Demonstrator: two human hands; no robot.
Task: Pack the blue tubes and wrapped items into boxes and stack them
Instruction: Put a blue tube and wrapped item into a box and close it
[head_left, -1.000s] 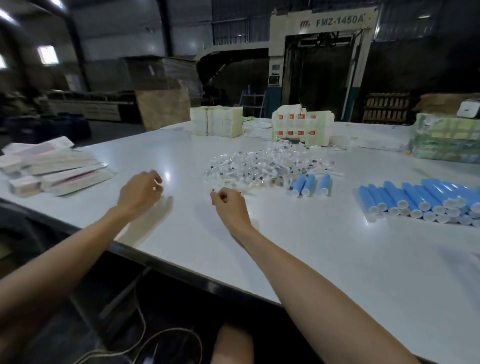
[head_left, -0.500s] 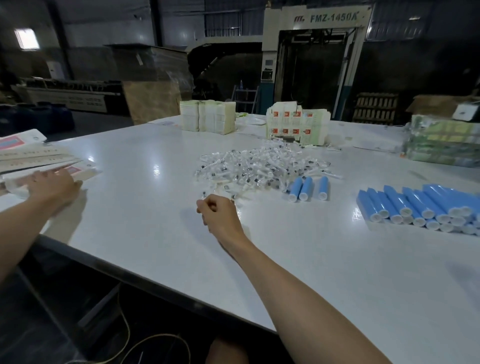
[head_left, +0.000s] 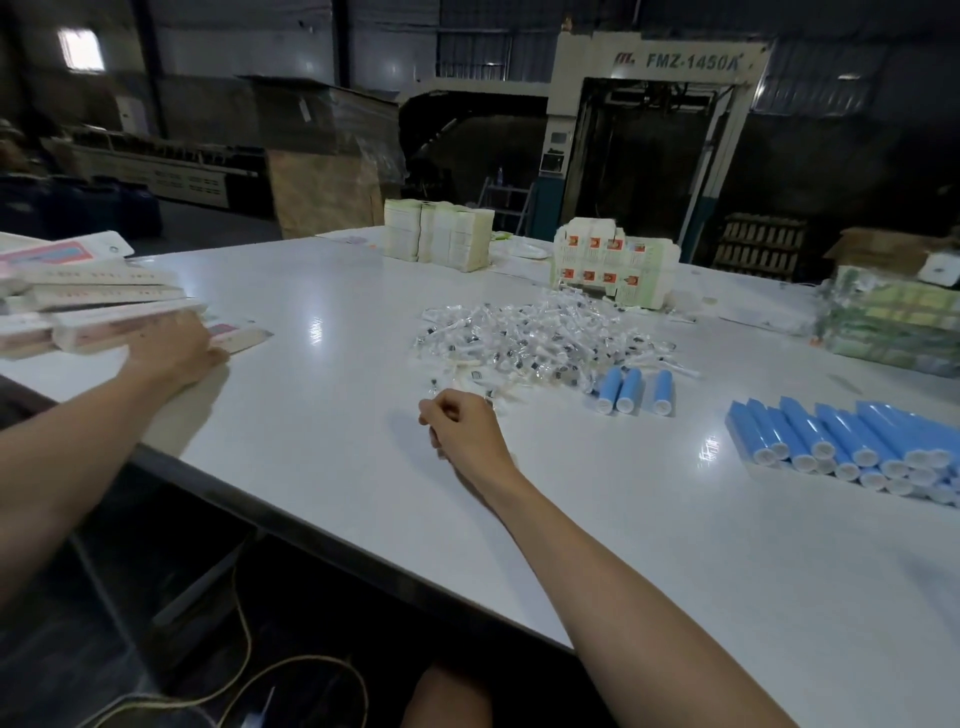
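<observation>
Blue tubes (head_left: 852, 441) lie stacked near the right edge of the white surface (head_left: 675, 545), and three more sit beside the pile of wrapped items (head_left: 540, 338) in the middle. Open surface spreads toward the near edge. The right hand (head_left: 465, 431) rests there with its fingers curled, and I cannot tell if its grip holds anything. The left hand (head_left: 171, 348) touches the flat boxes (head_left: 93, 312) at the left edge, and its grip is hidden.

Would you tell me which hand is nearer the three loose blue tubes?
Right: the right hand lies just left of the blue tubes; the left hand is at the flat boxes, far left.
</observation>
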